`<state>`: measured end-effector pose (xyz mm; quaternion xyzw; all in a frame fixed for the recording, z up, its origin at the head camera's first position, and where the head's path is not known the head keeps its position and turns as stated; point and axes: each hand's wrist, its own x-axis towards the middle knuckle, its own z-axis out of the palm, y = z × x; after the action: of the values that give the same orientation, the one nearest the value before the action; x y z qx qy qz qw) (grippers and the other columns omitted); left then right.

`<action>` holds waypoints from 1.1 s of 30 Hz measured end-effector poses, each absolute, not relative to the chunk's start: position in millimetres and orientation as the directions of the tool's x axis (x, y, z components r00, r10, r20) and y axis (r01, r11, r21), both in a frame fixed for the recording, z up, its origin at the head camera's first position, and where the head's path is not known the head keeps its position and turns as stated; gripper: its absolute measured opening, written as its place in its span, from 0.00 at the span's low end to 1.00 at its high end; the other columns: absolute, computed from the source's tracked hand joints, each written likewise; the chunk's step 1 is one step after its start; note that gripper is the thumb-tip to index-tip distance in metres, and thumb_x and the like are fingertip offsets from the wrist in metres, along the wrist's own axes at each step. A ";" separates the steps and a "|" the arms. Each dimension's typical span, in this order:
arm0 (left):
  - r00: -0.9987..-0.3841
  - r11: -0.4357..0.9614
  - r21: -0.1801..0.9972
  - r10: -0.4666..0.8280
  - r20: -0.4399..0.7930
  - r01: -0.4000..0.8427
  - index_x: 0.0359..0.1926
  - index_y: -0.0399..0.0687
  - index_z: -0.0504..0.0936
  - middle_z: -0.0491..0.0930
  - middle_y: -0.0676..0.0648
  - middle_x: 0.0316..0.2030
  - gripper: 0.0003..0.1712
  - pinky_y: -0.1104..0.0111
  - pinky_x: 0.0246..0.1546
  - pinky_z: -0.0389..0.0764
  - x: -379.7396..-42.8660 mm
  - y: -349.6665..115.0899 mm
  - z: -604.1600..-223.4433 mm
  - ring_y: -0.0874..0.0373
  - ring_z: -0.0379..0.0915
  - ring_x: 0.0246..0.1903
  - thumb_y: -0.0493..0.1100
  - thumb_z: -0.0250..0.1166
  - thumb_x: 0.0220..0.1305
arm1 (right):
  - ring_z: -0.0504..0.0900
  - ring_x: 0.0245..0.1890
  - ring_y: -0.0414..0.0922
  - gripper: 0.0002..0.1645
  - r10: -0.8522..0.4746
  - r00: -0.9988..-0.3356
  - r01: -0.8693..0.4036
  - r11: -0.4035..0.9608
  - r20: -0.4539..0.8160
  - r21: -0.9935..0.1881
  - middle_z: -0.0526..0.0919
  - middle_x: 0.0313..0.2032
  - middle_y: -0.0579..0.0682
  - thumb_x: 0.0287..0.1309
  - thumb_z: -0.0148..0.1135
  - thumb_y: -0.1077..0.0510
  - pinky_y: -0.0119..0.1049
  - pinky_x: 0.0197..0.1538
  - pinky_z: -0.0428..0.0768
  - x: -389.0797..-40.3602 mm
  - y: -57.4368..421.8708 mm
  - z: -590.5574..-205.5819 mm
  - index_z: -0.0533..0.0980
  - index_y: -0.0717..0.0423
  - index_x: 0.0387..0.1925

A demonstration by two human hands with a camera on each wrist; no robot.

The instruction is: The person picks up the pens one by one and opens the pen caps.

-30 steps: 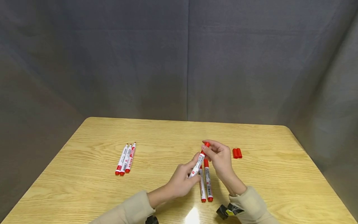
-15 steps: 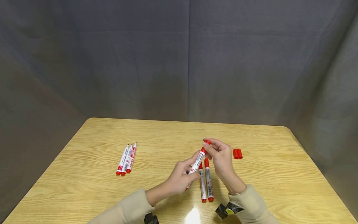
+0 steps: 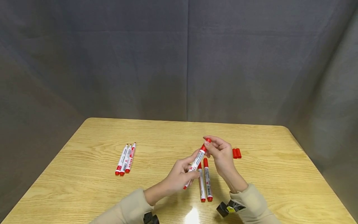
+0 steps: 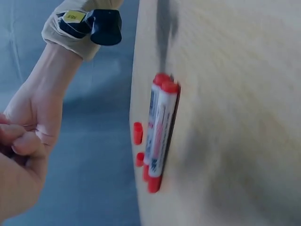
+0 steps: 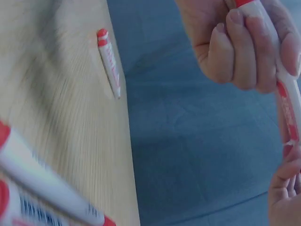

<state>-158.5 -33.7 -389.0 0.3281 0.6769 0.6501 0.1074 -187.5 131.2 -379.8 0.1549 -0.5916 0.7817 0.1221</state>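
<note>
A white marker with a red cap [image 3: 207, 142] slants between my hands above the table. My left hand [image 3: 174, 178] grips the white marker [image 3: 197, 161] around its barrel, and its red tail end pokes out below the palm. Thumb and fingers of my right hand [image 3: 222, 158] pinch the cap at the upper end. In the right wrist view the left hand's fingers [image 5: 244, 59] wrap the barrel. Just under the hands, a capped marker [image 3: 202, 186] and a second capped marker [image 3: 208, 183] lie side by side on the wooden table [image 3: 265, 177].
To the left, three uncapped markers [image 3: 129, 158] lie close together, tips pointing away. Two loose red caps [image 3: 236, 153] lie next to each other, right of the hands. A grey curtain [image 3: 179, 62] hangs behind the table's far edge.
My right hand has shifted slightly up and away, the marker rising with it. More of the marker's red tail end shows below my left hand. Things on the table have stayed put.
</note>
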 end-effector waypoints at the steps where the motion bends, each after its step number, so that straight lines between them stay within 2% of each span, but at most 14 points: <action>1: -0.756 -0.013 0.930 0.578 0.307 0.367 0.68 0.42 0.54 0.65 0.47 0.08 0.39 0.76 0.07 0.60 -158.9 -34.2 -388.5 0.67 0.57 0.07 0.26 0.53 0.55 | 0.72 0.17 0.36 0.16 0.000 -0.925 -0.368 -0.258 0.381 -0.893 0.78 0.19 0.43 0.56 0.54 0.72 0.27 0.23 0.71 -187.8 131.9 -379.3 0.80 0.49 0.35; 3: -0.742 0.125 0.851 0.564 0.362 0.510 0.68 0.39 0.54 0.63 0.52 0.08 0.39 0.77 0.06 0.59 -159.5 -36.0 -388.3 0.70 0.54 0.06 0.27 0.55 0.54 | 0.71 0.17 0.37 0.11 -0.015 -0.937 -0.340 -0.208 0.350 -0.917 0.77 0.19 0.44 0.56 0.55 0.71 0.27 0.23 0.71 -187.7 132.5 -378.1 0.78 0.53 0.33; 5: -0.720 0.280 0.717 0.547 0.427 0.638 0.67 0.36 0.56 0.61 0.57 0.08 0.39 0.80 0.06 0.56 -160.2 -38.0 -389.3 0.73 0.49 0.06 0.29 0.56 0.52 | 0.69 0.16 0.37 0.04 -0.037 -0.957 -0.281 -0.116 0.287 -0.953 0.75 0.16 0.44 0.57 0.57 0.66 0.28 0.22 0.69 -187.0 132.3 -377.1 0.77 0.57 0.29; 6: -0.703 0.347 0.639 0.543 0.460 0.686 0.66 0.34 0.57 0.58 0.59 0.08 0.39 0.81 0.06 0.54 -160.5 -38.9 -390.2 0.74 0.47 0.06 0.30 0.56 0.51 | 0.67 0.15 0.37 0.05 -0.049 -0.966 -0.252 -0.062 0.255 -0.966 0.73 0.15 0.44 0.57 0.58 0.64 0.27 0.21 0.67 -186.4 131.7 -376.4 0.76 0.59 0.27; 8: -0.669 0.440 0.508 0.544 0.505 0.741 0.65 0.32 0.58 0.56 0.61 0.08 0.39 0.83 0.06 0.51 -160.9 -40.0 -392.4 0.75 0.44 0.07 0.32 0.57 0.48 | 0.62 0.14 0.37 0.11 -0.076 -0.977 -0.202 0.013 0.201 -0.979 0.68 0.12 0.44 0.57 0.60 0.60 0.27 0.19 0.61 -185.1 130.2 -375.5 0.75 0.63 0.22; 11: -0.636 0.463 0.435 0.557 0.535 0.772 0.64 0.31 0.59 0.55 0.61 0.07 0.39 0.84 0.07 0.49 -161.4 -39.5 -395.0 0.75 0.43 0.07 0.32 0.57 0.47 | 0.57 0.13 0.37 0.14 -0.107 -0.979 -0.179 0.032 0.174 -0.983 0.62 0.11 0.44 0.57 0.60 0.59 0.28 0.18 0.55 -182.7 128.5 -375.1 0.76 0.62 0.18; 15: -0.638 0.385 0.518 0.571 0.516 0.764 0.64 0.30 0.58 0.60 0.58 0.08 0.39 0.84 0.07 0.54 -161.3 -37.8 -393.4 0.76 0.46 0.08 0.30 0.56 0.48 | 0.56 0.13 0.36 0.16 -0.098 -0.975 -0.193 -0.079 0.201 -0.978 0.61 0.10 0.43 0.58 0.57 0.64 0.28 0.19 0.54 -181.5 128.3 -376.2 0.75 0.55 0.15; 20: -0.673 0.296 0.656 0.590 0.446 0.695 0.65 0.31 0.56 0.63 0.56 0.11 0.39 0.82 0.07 0.56 -161.3 -37.8 -387.7 0.75 0.48 0.08 0.28 0.55 0.50 | 0.57 0.13 0.35 0.21 -0.098 -0.973 -0.196 -0.144 0.211 -0.970 0.62 0.10 0.41 0.59 0.54 0.66 0.27 0.19 0.55 -181.9 128.9 -378.0 0.75 0.49 0.12; 27: -0.733 0.096 0.889 0.609 0.303 0.447 0.66 0.36 0.56 0.67 0.50 0.09 0.40 0.76 0.07 0.57 -162.8 -36.7 -381.2 0.69 0.52 0.06 0.24 0.53 0.50 | 0.57 0.12 0.35 0.23 -0.108 -0.970 -0.187 -0.247 0.219 -0.951 0.63 0.09 0.40 0.59 0.51 0.67 0.29 0.19 0.53 -182.4 129.1 -377.6 0.74 0.49 0.11; 33: -0.736 -0.064 0.950 0.618 0.278 0.305 0.66 0.37 0.58 0.63 0.49 0.06 0.40 0.75 0.06 0.59 -163.2 -35.5 -375.3 0.66 0.56 0.05 0.22 0.52 0.48 | 0.58 0.12 0.35 0.24 -0.112 -0.955 -0.219 -0.353 0.273 -0.910 0.65 0.09 0.40 0.60 0.49 0.68 0.32 0.20 0.50 -181.8 128.1 -374.4 0.75 0.49 0.11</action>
<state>-163.2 -35.5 -375.3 0.3427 0.6734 0.6438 0.1212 -181.8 128.1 -374.4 0.1455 -0.5677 0.8096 0.0331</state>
